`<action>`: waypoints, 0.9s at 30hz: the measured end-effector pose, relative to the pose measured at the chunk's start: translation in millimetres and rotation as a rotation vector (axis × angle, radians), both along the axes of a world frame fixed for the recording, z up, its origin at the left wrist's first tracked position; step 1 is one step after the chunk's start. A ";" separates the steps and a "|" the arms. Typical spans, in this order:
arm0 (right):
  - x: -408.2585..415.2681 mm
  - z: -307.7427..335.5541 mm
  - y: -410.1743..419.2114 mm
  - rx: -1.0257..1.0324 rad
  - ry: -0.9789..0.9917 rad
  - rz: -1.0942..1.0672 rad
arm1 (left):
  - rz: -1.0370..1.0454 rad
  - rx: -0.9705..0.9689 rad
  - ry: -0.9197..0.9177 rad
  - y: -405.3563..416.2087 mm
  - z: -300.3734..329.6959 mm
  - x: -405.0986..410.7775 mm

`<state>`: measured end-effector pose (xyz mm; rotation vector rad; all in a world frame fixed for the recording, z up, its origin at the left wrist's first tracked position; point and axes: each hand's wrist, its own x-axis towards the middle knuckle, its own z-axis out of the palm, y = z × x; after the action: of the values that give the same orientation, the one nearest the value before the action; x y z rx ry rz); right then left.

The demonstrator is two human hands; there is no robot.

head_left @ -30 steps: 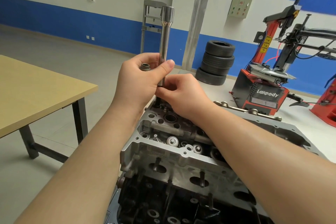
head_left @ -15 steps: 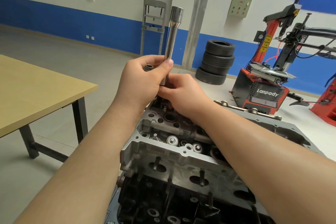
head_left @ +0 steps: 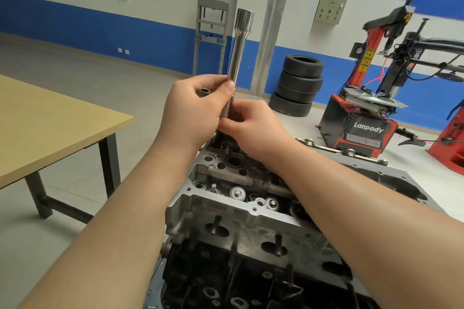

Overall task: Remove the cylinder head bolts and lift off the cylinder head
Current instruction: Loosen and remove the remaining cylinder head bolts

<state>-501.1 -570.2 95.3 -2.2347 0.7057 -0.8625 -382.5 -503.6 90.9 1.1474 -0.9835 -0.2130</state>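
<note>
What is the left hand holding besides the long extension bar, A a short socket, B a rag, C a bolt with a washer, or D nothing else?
A: the left hand grips the long extension bar under its thumb, and a short socket with a splined opening pokes out between its fingers, above the cylinder head.

Bright, even indoor light, soft and diffuse; faint shadow only below the grip, deep among the recesses of the cylinder head [head_left: 241, 211]; sharp glare streaked along the chrome socket extension [head_left: 237, 57] above the grip; mild sheen on the forearm right of it; wide-angle bending of wall lines toward the edges; crisp near the grip, slightly soft far behind it.
</note>
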 end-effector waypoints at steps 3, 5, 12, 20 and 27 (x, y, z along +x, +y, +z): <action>0.9 0.2 0.6 0.003 -0.005 -0.003 | 0.035 -0.007 -0.054 1.4 0.1 0.8; 1.7 -0.2 1.2 -0.040 0.000 -0.048 | 0.066 -0.017 -0.086 2.6 0.0 1.3; -0.1 0.2 0.3 -0.014 0.031 -0.022 | 0.008 -0.010 0.009 2.0 1.2 -1.1; 4.7 -0.4 3.2 -0.031 0.115 -0.054 | 0.071 -0.061 0.008 4.3 3.0 -0.7; 6.0 -0.3 5.8 -0.022 0.043 -0.073 | 0.154 -0.064 0.076 3.1 3.1 2.2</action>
<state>-495.1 -564.4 94.9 -2.2651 0.8054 -0.8638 -380.3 -500.5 94.0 1.1430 -0.8258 -0.1003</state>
